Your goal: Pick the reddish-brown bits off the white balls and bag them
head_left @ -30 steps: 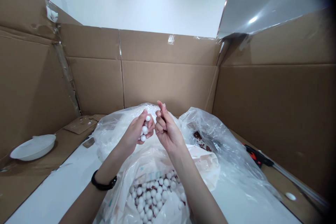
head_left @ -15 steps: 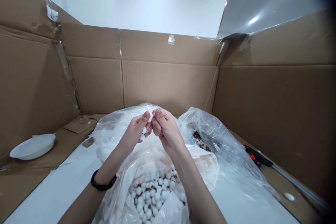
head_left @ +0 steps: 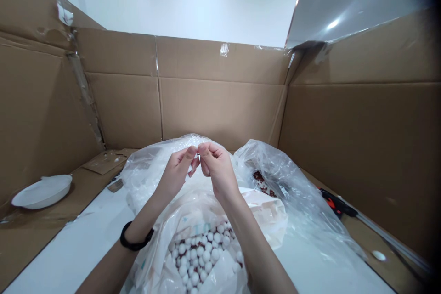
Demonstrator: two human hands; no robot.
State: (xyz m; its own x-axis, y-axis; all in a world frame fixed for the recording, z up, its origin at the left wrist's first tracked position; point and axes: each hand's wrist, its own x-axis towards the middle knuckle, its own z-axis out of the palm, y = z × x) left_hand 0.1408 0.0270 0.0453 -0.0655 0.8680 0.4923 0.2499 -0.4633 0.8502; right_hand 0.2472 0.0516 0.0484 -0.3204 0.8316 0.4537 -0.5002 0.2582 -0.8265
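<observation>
My left hand is closed around a few small white balls, mostly covered by its fingers. Thumb and forefinger of my right hand are pinched together against the left thumb tip. Something thin and dark shows between the fingertips, too small to name. Below the hands, an open plastic bag holds many white balls with reddish-brown bits among them.
Behind the hands lies a large clear bag of white contents. Another clear bag with brown-and-white pieces is at right. A white bowl stands left, a black-and-red glue gun right. Cardboard walls surround the table.
My right hand has shifted slightly left, so its fingertips now meet the left hand's. The white balls in my left hand show less than before.
</observation>
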